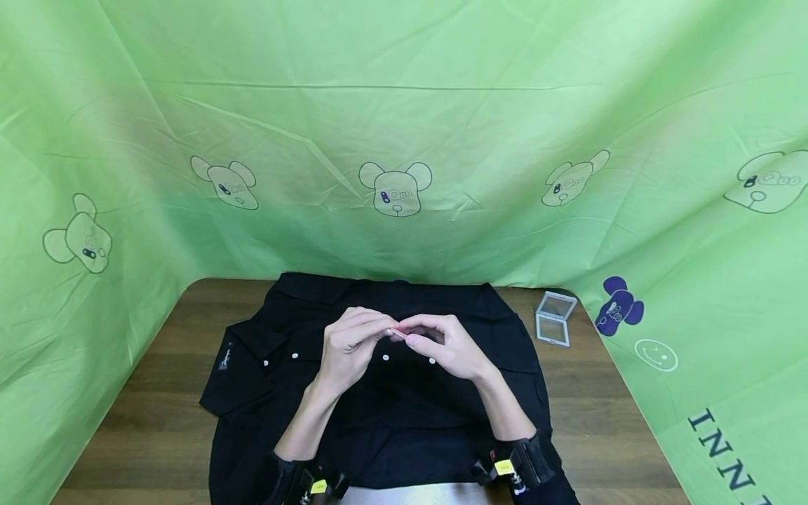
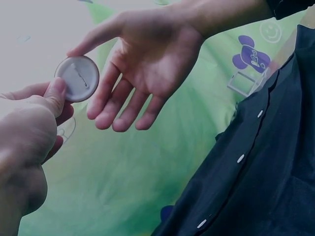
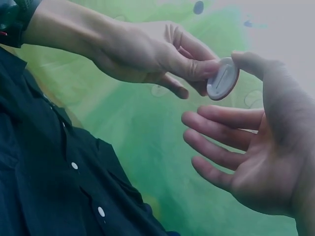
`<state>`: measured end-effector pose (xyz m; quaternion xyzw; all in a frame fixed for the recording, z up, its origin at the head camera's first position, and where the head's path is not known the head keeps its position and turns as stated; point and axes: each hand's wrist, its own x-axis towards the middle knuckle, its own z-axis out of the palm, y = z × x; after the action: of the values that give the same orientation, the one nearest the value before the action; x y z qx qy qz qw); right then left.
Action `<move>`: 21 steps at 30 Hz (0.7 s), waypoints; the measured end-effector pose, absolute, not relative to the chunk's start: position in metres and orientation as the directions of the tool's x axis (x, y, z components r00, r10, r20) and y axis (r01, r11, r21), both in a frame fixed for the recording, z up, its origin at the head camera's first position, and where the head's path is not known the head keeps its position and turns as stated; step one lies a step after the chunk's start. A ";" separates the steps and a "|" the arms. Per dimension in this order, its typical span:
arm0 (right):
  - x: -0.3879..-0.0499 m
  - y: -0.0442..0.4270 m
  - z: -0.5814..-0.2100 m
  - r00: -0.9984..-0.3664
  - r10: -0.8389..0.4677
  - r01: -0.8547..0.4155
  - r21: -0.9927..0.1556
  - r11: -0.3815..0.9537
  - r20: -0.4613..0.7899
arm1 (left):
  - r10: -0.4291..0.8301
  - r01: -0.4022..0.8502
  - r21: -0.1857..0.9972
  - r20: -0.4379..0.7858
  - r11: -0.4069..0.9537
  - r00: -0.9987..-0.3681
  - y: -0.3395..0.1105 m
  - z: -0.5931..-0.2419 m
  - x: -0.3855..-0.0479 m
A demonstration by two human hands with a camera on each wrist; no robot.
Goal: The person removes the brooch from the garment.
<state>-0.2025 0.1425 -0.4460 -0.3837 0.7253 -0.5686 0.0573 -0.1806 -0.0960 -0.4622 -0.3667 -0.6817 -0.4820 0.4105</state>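
Observation:
A round pin-back button badge (image 2: pixel 78 81) shows its pale back and metal pin in the left wrist view. My left hand (image 1: pixel 353 344) pinches its edge between thumb and fingers. The right hand (image 1: pixel 451 347) has its thumb at the badge's opposite rim, while its other fingers extend below, slightly bent and apart from one another. In the right wrist view the badge (image 3: pixel 223 79) is tilted, its pin facing the camera. Both hands are above a black shirt (image 1: pixel 379 400) with white buttons, spread on the table.
A small clear-windowed case (image 1: pixel 554 319) lies unfolded at the table's back right. The wooden table (image 1: pixel 158 414) shows on both sides of the shirt. A green printed cloth (image 1: pixel 391 126) hangs behind and along the sides.

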 end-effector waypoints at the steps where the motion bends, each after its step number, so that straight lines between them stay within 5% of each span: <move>1: -0.203 0.142 -0.446 -0.696 -0.629 -0.476 -0.879 0.042 0.346 | 0.108 0.897 0.351 0.914 0.268 -0.390 -0.096 -0.462 -0.180; 16: -0.202 0.141 -0.446 -0.668 -0.662 -0.372 -0.923 -0.099 0.340 | 0.143 0.911 0.320 0.920 0.261 -0.365 -0.095 -0.457 -0.177; 21: -0.202 0.139 -0.447 -0.676 -0.663 -0.330 -0.936 -0.120 0.323 | 0.189 0.898 0.347 0.895 0.270 -0.403 -0.098 -0.455 -0.175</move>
<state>-0.2021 0.1392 -0.4473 -0.3814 0.6505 -0.6440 0.1291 -0.1755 -0.0985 -0.4546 -0.3893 -0.6985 -0.4623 0.3833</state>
